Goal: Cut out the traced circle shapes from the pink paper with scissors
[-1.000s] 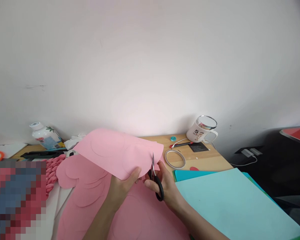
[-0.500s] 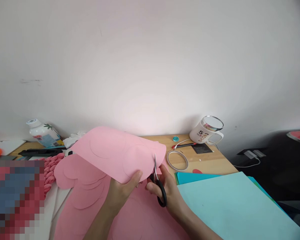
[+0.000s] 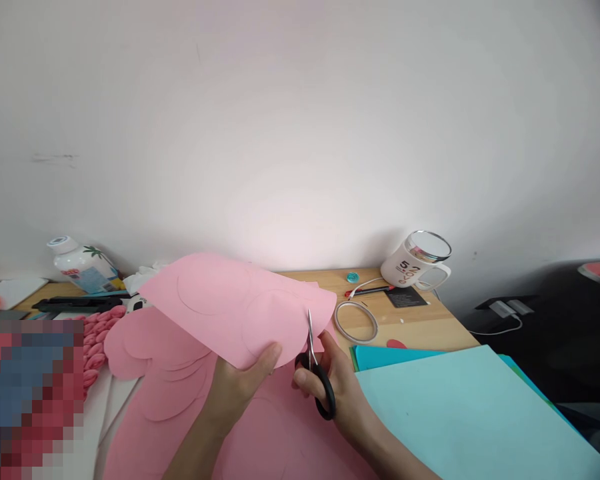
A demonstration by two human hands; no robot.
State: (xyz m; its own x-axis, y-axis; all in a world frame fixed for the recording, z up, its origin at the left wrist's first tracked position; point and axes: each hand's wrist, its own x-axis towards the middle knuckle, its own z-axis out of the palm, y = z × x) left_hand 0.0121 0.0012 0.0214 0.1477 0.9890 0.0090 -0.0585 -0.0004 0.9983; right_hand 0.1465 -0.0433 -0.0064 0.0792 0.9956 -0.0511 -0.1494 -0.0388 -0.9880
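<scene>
A sheet of pink paper (image 3: 220,293) with faint curved outlines is lifted in front of me, its right end curling over. My left hand (image 3: 243,383) grips its lower edge, thumb on top and fingers hidden underneath. In my right hand (image 3: 333,373) is a pair of scissors (image 3: 324,387) with black handles. One metal blade lies over the paper near its right end; the other blade is mostly behind the sheet. Below, cut pink paper pieces (image 3: 173,397) with rounded edges overlap on the table.
At the right lie light blue paper sheets (image 3: 460,407). A white mug (image 3: 410,263), a pen (image 3: 373,291), a black card (image 3: 406,297) and a tape roll (image 3: 356,322) are behind them. A white bottle (image 3: 87,267), a black cutter (image 3: 80,304) and pink yarn (image 3: 97,340) sit left.
The scissor handles have spread slightly apart and dropped a little. The paper and my left hand stay nearly in place, while the view has shifted slightly.
</scene>
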